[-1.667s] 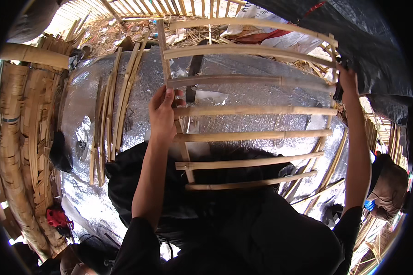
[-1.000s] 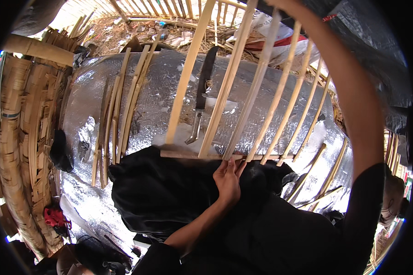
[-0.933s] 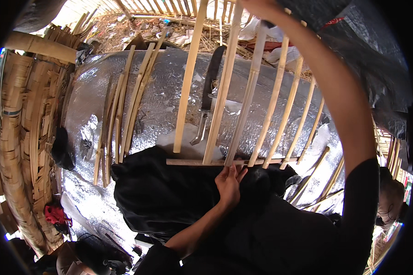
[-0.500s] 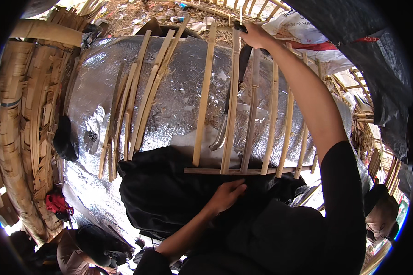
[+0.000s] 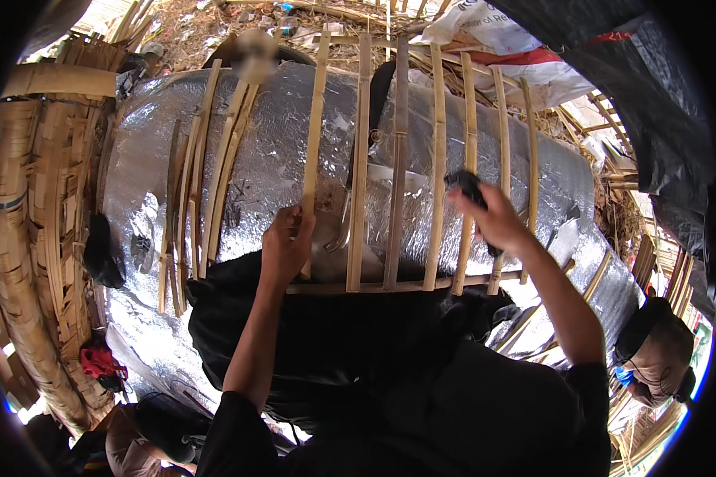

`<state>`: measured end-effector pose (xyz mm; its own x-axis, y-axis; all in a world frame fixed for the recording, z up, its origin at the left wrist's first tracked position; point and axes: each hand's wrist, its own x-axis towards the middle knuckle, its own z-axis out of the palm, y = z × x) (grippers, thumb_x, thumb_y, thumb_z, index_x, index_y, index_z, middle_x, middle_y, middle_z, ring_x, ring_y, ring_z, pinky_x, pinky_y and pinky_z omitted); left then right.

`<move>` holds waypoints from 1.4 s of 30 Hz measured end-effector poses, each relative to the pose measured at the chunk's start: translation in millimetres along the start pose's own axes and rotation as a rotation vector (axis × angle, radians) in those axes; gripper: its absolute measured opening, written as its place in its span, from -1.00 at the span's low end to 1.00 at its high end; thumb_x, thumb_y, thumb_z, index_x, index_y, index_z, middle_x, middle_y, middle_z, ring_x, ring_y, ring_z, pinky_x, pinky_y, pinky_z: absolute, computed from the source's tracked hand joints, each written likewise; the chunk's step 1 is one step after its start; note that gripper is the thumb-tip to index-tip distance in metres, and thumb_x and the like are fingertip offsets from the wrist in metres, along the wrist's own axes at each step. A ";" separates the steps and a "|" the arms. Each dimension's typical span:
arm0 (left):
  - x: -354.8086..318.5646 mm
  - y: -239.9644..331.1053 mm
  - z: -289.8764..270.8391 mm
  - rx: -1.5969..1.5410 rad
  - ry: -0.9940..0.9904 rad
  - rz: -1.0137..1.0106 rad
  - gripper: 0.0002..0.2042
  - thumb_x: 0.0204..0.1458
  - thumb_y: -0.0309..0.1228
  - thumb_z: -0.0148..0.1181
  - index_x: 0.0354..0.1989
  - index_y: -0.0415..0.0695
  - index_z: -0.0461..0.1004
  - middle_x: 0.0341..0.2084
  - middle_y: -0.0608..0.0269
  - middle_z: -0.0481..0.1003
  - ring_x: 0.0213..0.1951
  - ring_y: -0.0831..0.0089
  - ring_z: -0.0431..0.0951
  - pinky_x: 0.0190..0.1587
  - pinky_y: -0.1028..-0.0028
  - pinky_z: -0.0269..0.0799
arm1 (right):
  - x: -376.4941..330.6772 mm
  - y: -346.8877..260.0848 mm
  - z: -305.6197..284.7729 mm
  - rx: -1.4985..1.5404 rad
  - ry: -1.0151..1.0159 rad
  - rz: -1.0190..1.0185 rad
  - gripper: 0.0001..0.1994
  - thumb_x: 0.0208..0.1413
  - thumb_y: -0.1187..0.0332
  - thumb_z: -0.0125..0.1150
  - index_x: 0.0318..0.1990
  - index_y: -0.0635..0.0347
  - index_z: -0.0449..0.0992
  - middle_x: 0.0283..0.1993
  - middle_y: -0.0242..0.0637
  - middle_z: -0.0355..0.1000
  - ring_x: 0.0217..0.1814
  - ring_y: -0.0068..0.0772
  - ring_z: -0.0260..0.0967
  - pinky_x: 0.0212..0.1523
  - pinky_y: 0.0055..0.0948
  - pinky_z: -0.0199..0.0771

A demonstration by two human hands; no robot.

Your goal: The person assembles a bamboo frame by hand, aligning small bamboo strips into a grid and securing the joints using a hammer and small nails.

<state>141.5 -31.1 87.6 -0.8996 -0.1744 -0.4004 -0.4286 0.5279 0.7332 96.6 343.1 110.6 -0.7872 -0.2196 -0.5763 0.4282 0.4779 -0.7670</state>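
Note:
A ladder-like frame of pale bamboo strips (image 5: 439, 151) lies over a silvery foil sheet (image 5: 282, 119). Its near crosspiece (image 5: 410, 285) runs along the edge of black cloth (image 5: 326, 334) over my lap. My left hand (image 5: 286, 246) has its fingers closed around the lower part of the frame's leftmost strip (image 5: 317, 135). Above the strips on the right, my right hand (image 5: 497, 219) grips a black hand tool (image 5: 463, 184), blurred by motion; its exact kind is unclear. Beneath the strips lies a long dark piece (image 5: 382, 87), with a curved metal piece (image 5: 342, 230) nearby.
Loose bamboo strips (image 5: 187, 191) lie left on the foil. A large rolled bundle of split bamboo (image 5: 24, 215) stands at far left. Other people sit at lower right (image 5: 656, 350) and lower left (image 5: 139, 437). A white sack (image 5: 493, 32) and black sheeting (image 5: 644, 95) are at upper right.
My right hand has come down from the far end of a strip with the black tool. My left hand has risen from the black cloth onto the leftmost strip. The view has shifted slightly.

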 end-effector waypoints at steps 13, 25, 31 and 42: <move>32.6 -5.5 25.2 0.059 0.034 -0.099 -0.52 0.25 -0.08 -0.01 -0.07 -0.34 0.54 -0.22 -0.22 0.59 -0.08 -0.07 0.58 -0.03 0.12 0.41 | -89.2 183.3 -53.0 -0.446 0.821 0.153 -0.59 0.25 0.25 0.11 0.12 0.41 0.40 0.08 0.19 0.41 0.16 0.23 0.37 0.14 0.02 0.36; 13.2 -32.2 26.2 -0.321 0.225 -0.001 -0.63 0.29 -0.16 -0.02 -0.34 -0.28 0.44 -0.53 0.10 0.46 -0.49 0.25 0.47 -0.42 0.28 0.35 | -87.3 128.4 -59.8 0.158 0.801 0.170 -0.68 0.24 0.15 0.21 -0.03 0.21 0.45 -0.43 -0.35 0.46 -0.53 -0.49 0.42 -0.62 -0.46 0.39; -34.6 -4.8 -24.3 -0.875 0.316 -0.152 -0.75 0.34 -0.17 -0.05 -0.39 0.02 0.28 -0.57 0.48 0.25 -0.63 0.68 0.17 -0.61 0.59 0.03 | -3.8 -7.2 -85.1 -0.019 0.692 -0.114 -0.72 0.28 0.11 0.16 -0.26 0.16 0.47 -0.53 -0.38 0.44 -0.70 -0.60 0.29 -0.70 -0.48 0.26; -40.4 -76.2 12.9 -1.014 0.636 -0.152 -0.76 0.42 -0.18 -0.13 -0.16 -0.10 0.24 -0.45 0.31 0.33 -0.46 0.50 0.32 -0.40 0.43 0.36 | 78.4 -128.3 0.4 0.178 0.517 -0.398 -0.66 0.23 0.11 0.17 -0.12 0.25 0.51 -0.34 -0.16 0.53 -0.42 -0.50 0.49 -0.46 -0.34 0.47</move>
<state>211.6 -53.5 40.8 -0.5919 -0.7070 -0.3870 -0.1476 -0.3770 0.9144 -19.9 264.2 163.8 -0.9921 0.1066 -0.0655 0.0938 0.2874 -0.9532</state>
